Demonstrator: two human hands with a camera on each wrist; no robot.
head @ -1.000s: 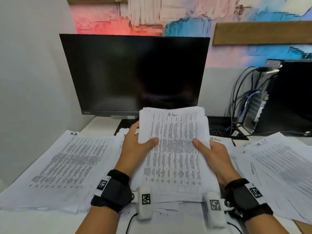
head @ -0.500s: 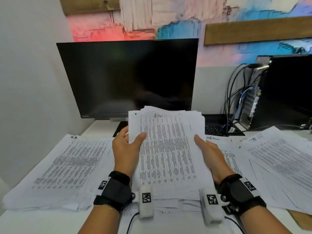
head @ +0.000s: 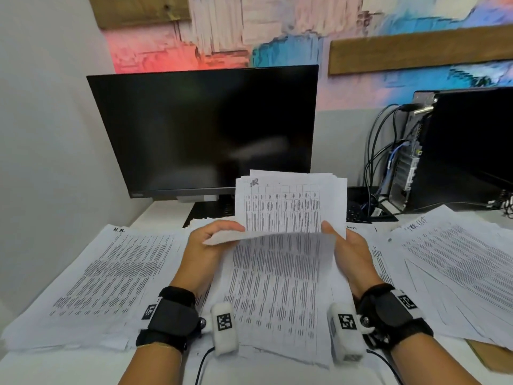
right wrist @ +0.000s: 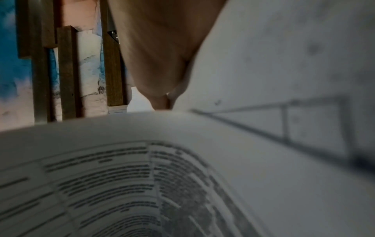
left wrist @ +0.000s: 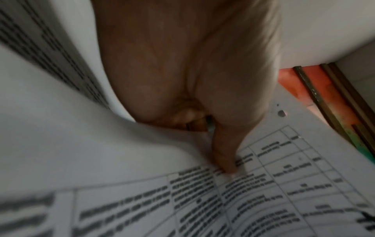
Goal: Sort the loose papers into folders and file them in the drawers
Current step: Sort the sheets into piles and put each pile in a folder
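So both hands are on one stack of papers [head: 291,207], held up off the worktop [head: 166,215] right in front of the monitor [head: 205,129]. The stack stands roughly upright, long axis running away from the person, top edge toward the screen, with "HR" scribbled in the top left corner. The left hand [head: 206,245] grips the left edge with thumb on the printed side and fingers curled behind. The right hand [head: 351,254] grips the right edge the same way, thumb up front. The front sheet [head: 277,287] has folded forward and droops down toward the person, so its lower part hangs between the two wrists, just above the papers lying flat underneath.

In the left wrist view the thumb [left wrist: 225,154] presses onto a printed table on the page, and it's pretty blurry otherwise. The right wrist view is mostly curved paper, and you can't really see the fingers there.

Pile count on the worktop: one on the left [head: 105,273] marked "H.R.", one on the right [head: 449,268] with handwriting I can't read, and more loose sheets in the middle under the hands. A computer tower [head: 466,151] with cables stands at the back right.
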